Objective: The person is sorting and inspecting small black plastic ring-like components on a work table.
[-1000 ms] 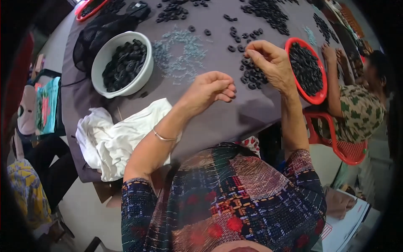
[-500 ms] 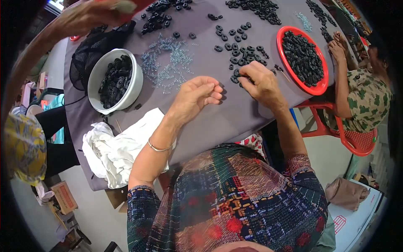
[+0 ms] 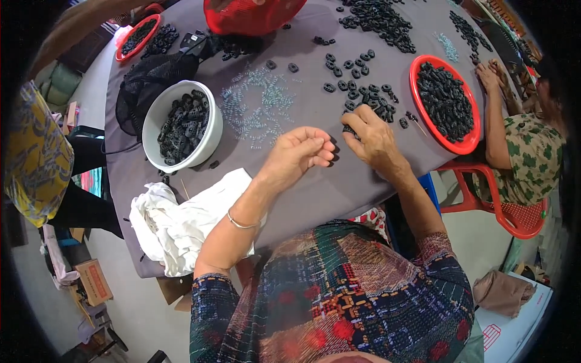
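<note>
My left hand [image 3: 296, 152] hovers over the front of the table, its fingers curled in toward the palm; whether anything small sits inside is hidden. My right hand [image 3: 376, 144] is at the near edge of a group of loose black oval plastic pieces [image 3: 370, 97], thumb and fingers closed on one black oval piece [image 3: 350, 129]. Small pale coil springs [image 3: 260, 106] lie scattered beyond my left hand. A white bowl [image 3: 213, 130] full of similar black pieces stands to the left of them.
A red tray [image 3: 415, 91] of black parts stands at right, near a seated person in a camouflage top [image 3: 526, 157]. White cloth [image 3: 187, 221] lies at the table's front left. Another person [image 3: 36, 157] stands at left; a red container [image 3: 254, 15] hangs over a far black heap.
My right hand has closed on a black oval piece at the group's near edge. The red container has come down and right over the far heap. The whole view has shifted slightly.
</note>
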Demonstrator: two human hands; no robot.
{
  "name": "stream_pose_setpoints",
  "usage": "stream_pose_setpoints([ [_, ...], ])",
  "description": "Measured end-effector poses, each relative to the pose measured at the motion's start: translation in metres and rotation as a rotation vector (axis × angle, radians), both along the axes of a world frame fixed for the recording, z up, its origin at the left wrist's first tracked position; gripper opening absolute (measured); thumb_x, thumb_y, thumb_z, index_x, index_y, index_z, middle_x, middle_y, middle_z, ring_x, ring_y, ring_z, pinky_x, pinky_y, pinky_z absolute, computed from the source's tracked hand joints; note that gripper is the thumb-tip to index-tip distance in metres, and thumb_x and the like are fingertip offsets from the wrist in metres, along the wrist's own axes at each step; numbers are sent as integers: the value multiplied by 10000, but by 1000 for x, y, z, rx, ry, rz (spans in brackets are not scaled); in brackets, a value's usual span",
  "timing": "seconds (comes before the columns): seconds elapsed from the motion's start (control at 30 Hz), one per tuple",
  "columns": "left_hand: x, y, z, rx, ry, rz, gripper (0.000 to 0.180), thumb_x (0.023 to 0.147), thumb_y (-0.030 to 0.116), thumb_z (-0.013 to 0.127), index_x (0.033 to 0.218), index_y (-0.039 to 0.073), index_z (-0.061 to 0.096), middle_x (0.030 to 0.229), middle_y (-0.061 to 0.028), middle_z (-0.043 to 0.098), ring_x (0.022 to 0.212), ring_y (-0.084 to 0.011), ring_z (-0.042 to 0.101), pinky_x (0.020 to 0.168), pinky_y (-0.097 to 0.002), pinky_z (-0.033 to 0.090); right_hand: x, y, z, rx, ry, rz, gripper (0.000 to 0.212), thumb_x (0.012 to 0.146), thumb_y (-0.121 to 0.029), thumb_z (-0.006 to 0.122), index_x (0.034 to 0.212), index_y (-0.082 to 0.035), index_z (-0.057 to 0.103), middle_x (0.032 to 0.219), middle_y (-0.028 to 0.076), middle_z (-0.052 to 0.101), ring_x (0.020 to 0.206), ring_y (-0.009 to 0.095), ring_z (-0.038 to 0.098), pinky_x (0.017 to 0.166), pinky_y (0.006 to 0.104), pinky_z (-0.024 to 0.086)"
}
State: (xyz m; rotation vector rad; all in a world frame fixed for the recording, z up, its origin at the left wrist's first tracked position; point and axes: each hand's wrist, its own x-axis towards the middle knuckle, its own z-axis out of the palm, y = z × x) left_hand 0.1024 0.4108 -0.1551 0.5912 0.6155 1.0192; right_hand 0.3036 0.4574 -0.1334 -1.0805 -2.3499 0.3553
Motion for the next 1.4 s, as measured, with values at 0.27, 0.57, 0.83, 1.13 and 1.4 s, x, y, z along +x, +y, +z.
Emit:
stream_pose_setpoints([
  [0.27, 0, 1, -1, 19, -20, -2, 153, 923, 88, 516, 1021, -27, 544, 922, -119, 629, 788, -171, 641, 694, -264, 539, -6, 6, -9, 71, 47, 22, 242, 737, -38, 632, 971, -62, 580, 915, 109, 532, 786, 285, 570, 668, 363, 469],
  [0.57, 6, -5, 2, 71, 35, -24, 149, 918, 77, 525, 1018, -32, 542, 903, -105, 622, 777, -150, 629, 691, -242, 520, -4, 2, -4, 59, 68, 118, 255, 707, -8, 632, 954, -48, 583, 910, 112, 551, 823, 288, 562, 698, 368, 468],
  [0.83, 7, -4, 5, 83, 85, -40, 157, 913, 85, 540, 1021, -28, 543, 906, -95, 621, 786, -139, 621, 699, -241, 508, 3, 7, -8, 110, 139, 176, 190, 713, -22, 618, 899, -47, 590, 920, 103, 556, 851, 280, 554, 705, 362, 475],
  [1.13, 4, -3, 4, 93, 133, -46, 165, 923, 87, 519, 1037, -30, 541, 935, -107, 626, 804, -140, 620, 716, -243, 504, 25, 7, -1, 151, 215, -17, 114, 719, 18, 626, 816, -26, 588, 846, 107, 565, 802, 281, 570, 694, 352, 472],
  [1.4, 4, -4, 0, 98, 103, -45, 171, 927, 81, 509, 1048, -38, 534, 947, -113, 622, 811, -146, 619, 720, -248, 507, 14, 3, 1, 127, 86, 71, 203, 696, -63, 682, 875, -40, 590, 901, 97, 541, 849, 268, 540, 719, 357, 448],
])
